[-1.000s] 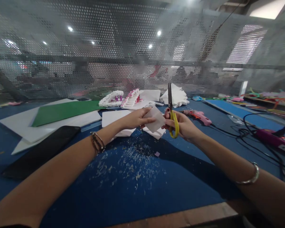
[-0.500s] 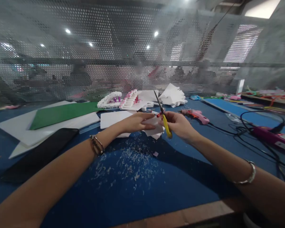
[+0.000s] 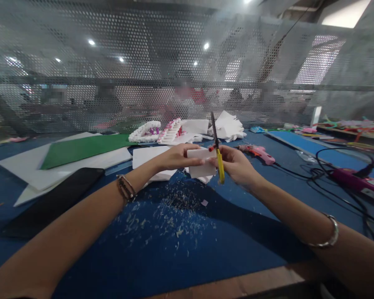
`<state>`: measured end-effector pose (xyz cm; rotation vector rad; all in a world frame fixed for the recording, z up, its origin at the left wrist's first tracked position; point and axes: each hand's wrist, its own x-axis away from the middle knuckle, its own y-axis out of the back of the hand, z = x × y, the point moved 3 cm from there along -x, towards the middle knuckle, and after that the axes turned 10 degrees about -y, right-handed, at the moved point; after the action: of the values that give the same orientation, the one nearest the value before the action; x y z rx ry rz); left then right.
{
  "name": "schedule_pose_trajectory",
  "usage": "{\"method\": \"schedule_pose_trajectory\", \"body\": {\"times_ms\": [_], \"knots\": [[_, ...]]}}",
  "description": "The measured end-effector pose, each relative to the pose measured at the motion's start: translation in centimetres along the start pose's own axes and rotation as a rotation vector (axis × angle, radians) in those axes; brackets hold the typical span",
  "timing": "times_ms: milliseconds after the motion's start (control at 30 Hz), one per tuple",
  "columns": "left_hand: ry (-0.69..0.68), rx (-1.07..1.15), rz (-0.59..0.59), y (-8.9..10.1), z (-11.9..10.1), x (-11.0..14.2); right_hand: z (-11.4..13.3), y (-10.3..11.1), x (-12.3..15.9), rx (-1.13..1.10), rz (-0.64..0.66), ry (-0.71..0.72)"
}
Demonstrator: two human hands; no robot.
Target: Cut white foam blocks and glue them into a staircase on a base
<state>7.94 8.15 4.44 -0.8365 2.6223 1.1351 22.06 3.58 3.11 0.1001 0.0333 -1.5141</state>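
A small white card-like piece is held between the thumb and fingers of my left hand. My right hand grips yellow-handled scissors, their dark blades pointing up and away from me. The right fingertips also touch the right edge of the white piece. A small red bit shows beside the scissors; what it belongs to is unclear. Beneath and behind the hands lie white sheets. White shavings are scattered over the blue tabletop in front of me.
Left are a green sheet on white boards and a long black object. White and pink models stand at the back. A pink glue gun, dark cables and a purple power strip lie right. Perforated metal panels rise behind.
My left hand, earlier stretched flat over the white sheets, now has a small white piece in its grip. The scissors have turned more upright and moved close to the piece.
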Motion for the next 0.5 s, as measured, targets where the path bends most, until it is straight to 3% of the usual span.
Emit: {"method": "schedule_pose_trajectory", "body": {"times_ms": [267,500], "knots": [[0.061,0.190,-0.056,-1.9,0.4,-0.3,-0.1,0.3,0.1,-0.136,-0.083,-0.041],[0.049,0.270,-0.284,-3.5,0.9,-0.7,-0.4,0.4,0.1,-0.167,-0.142,-0.037]]}}
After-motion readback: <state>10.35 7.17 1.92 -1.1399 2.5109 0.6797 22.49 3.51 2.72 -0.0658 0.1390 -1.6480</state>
